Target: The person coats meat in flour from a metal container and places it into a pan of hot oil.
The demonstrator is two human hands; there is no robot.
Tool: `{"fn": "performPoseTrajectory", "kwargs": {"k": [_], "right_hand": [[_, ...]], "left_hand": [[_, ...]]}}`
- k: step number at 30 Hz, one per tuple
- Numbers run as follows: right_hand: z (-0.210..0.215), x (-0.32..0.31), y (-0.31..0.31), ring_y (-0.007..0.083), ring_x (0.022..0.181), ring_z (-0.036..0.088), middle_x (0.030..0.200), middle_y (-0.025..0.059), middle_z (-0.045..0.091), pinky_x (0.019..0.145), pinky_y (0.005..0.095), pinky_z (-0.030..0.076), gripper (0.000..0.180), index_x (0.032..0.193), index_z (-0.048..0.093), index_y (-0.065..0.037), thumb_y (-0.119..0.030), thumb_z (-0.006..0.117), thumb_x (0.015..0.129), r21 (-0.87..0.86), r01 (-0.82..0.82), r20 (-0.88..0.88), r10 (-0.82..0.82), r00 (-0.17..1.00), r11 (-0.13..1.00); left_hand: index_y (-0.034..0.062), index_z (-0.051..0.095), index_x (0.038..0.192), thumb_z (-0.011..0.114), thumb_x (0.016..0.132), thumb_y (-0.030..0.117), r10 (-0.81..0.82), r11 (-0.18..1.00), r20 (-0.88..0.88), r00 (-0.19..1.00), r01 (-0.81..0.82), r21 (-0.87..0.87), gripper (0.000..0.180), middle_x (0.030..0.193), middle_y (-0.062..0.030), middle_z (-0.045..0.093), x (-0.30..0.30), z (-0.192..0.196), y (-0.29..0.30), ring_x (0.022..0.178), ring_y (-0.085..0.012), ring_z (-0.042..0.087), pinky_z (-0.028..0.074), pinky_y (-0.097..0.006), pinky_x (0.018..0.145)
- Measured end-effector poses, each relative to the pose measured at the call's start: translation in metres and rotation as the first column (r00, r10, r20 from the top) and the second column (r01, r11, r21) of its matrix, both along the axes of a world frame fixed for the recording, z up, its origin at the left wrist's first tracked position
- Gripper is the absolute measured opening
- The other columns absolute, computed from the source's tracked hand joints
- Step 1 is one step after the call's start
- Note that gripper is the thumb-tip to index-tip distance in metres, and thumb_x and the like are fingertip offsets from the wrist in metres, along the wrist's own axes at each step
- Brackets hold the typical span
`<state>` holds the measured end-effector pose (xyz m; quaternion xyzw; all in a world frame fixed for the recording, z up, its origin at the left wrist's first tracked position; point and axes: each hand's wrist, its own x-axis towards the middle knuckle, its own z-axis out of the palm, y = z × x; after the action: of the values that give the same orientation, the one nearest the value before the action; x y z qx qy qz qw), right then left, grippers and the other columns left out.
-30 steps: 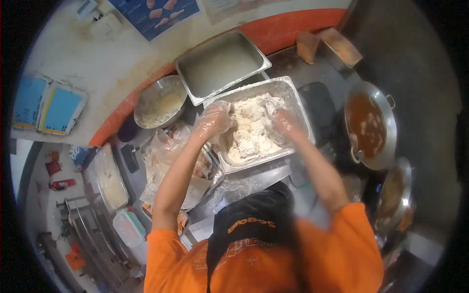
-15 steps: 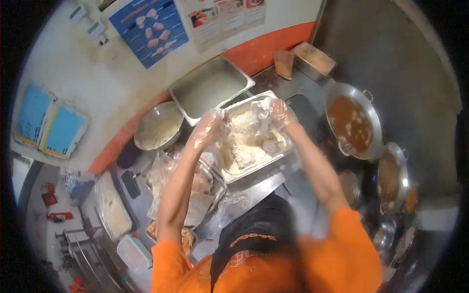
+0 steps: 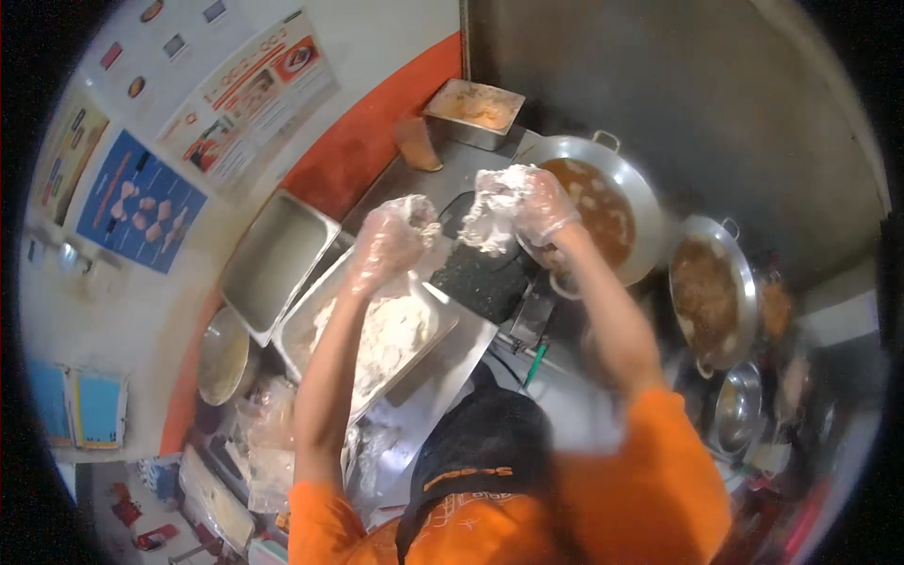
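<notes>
At left, a steel tray (image 3: 281,259) is standing beside a flour tray (image 3: 428,363) at lower centre, partly hidden behind the left forearm (image 3: 328,395). Mid-frame, the left hand (image 3: 388,243)'s fingers are curling around a floury lump (image 3: 421,218); the right hand (image 3: 548,209)'s fingers are gripping a floury piece (image 3: 495,209), already coated and out of the tray, while pale bits are lying in brown liquid (image 3: 614,231) in the right-hand pan (image 3: 648,209).

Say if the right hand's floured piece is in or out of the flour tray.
Out: the right hand holds the piece clear of the tray.
</notes>
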<state>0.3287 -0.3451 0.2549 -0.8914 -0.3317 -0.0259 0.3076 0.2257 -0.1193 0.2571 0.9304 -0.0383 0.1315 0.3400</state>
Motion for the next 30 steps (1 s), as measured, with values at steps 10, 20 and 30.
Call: {"fn": "performPoseTrajectory", "kwargs": {"k": [10, 20, 30], "right_hand": [[-0.121, 0.13, -0.14, 0.0337, 0.092, 0.059, 0.104, 0.0172, 0.061, 0.082, 0.0396, 0.047, 0.025, 0.099, 0.063, -0.004, -0.017, 0.061, 0.078, -0.155, 0.251, -0.17, -0.276, 0.946, 0.956], [-0.169, 0.137, -0.158, 0.0294, 0.077, 0.062, 0.087, 0.0171, 0.064, 0.073, 0.0431, 0.049, 0.022, 0.096, 0.06, 0.0, -0.013, 0.047, 0.084, -0.482, 0.29, 0.066, -0.295, 0.953, 0.827], [-0.012, 0.019, 0.003, 0.0237, 0.092, 0.061, 0.102, 0.0113, 0.064, 0.085, 0.0312, 0.046, 0.023, 0.097, 0.064, -0.004, -0.016, 0.059, 0.079, 0.222, 0.136, 0.005, -0.14, 0.99, 0.965]], "left_hand": [[0.0016, 0.06, 0.08, 0.07, 0.07, 0.014, -0.269, 0.942, -0.127, 0.955, 0.233, -0.243, 0.018, 0.075, -0.0146, 0.063, 0.192, -0.123, -0.159, 0.067, -0.0226, 0.06, 0.049, -0.034, 0.063], [0.0009, 0.058, 0.089, 0.056, 0.082, 0.023, -0.248, 0.961, -0.194, 0.949, 0.215, -0.174, 0.023, 0.081, -0.0169, 0.06, 0.226, -0.216, -0.167, 0.074, -0.0292, 0.058, 0.048, -0.042, 0.073], [-0.0014, 0.061, 0.082, 0.054, 0.075, 0.008, -0.4, 0.88, -0.23, 0.887, 0.442, 0.175, 0.014, 0.076, -0.0196, 0.06, 0.046, -0.067, 0.065, 0.068, -0.0303, 0.06, 0.048, -0.042, 0.062]]}}
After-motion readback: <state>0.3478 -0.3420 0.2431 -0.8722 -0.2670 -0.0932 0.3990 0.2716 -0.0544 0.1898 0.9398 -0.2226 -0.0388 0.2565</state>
